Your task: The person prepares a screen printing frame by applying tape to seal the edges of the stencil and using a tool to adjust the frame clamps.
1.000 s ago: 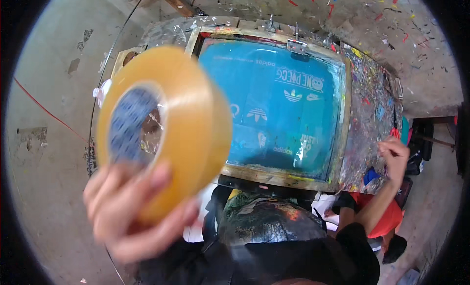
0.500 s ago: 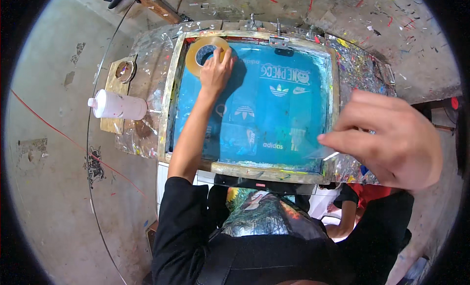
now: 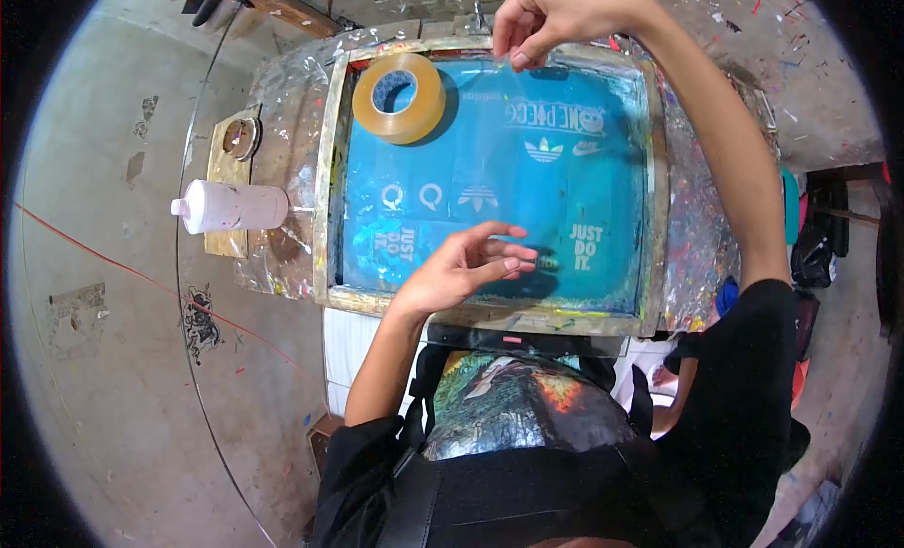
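A wooden-framed printing screen [image 3: 331, 176] with blue mesh and pale stencilled logos and lettering lies in front of me. Over its far edge, my right hand [image 3: 570, 19] pinches a thin piece of clear tape [image 3: 507, 64]; how far the tape stretches is hard to see. My left hand [image 3: 461, 270] hovers above the near middle of the mesh, fingers spread and slightly curled, with nothing visible in it. A wide roll of clear tape [image 3: 427, 108] rests flat in the screen's far left corner, apart from both hands.
Left of the screen, a pinkish-white plastic bottle [image 3: 240, 207] lies on its side beside a small round container [image 3: 242, 138] on a wooden board [image 3: 221, 159]. The worktable [image 3: 702, 209] is spattered with paint. A metal clamp stands behind the screen. Another person's arm shows at lower right.
My left hand has let go of the tape roll and come back toward the near middle of the screen. My right hand has swung from the near right to the far edge with the tape.
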`<state>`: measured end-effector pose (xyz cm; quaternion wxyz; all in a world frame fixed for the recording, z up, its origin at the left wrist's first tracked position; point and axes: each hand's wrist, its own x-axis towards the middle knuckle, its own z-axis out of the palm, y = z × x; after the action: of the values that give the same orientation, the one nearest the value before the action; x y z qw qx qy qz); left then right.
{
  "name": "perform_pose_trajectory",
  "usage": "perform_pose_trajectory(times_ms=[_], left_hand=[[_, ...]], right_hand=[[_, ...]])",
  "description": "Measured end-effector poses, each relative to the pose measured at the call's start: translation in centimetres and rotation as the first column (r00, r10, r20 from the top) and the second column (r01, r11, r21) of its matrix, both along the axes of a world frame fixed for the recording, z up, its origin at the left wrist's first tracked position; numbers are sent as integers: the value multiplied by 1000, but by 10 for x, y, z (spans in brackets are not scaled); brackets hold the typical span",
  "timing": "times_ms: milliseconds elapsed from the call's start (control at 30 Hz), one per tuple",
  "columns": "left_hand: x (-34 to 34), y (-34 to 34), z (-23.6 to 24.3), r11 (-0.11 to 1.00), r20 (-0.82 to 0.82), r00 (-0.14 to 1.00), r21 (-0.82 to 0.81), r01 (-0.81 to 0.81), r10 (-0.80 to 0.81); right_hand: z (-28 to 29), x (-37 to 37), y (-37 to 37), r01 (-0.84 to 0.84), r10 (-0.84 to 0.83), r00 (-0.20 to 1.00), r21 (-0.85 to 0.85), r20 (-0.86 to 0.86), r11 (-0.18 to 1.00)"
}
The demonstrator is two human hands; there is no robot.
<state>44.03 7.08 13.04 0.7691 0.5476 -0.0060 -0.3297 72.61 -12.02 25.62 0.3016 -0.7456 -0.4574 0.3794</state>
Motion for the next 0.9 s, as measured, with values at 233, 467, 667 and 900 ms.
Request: perform_pose_trajectory(times_ms=[233, 467, 667, 900], left_hand=[[-33, -5, -34, 967, -195, 954, 157, -199, 227], [-49, -9, -52, 898, -26, 963, 368, -240, 268], [-50, -9, -49, 810, 31, 986, 567, -152, 163], [-45, -16, -46, 694, 57, 994, 712, -103, 89]], right_hand=[[-112, 49, 8, 45, -21, 990, -171, 137, 984], [-131, 40, 34, 107, 15, 942, -343, 335, 933], [-151, 47, 29, 96, 19, 918, -268, 397, 959], [-152, 44, 35, 72, 51, 906, -271, 420, 960]])
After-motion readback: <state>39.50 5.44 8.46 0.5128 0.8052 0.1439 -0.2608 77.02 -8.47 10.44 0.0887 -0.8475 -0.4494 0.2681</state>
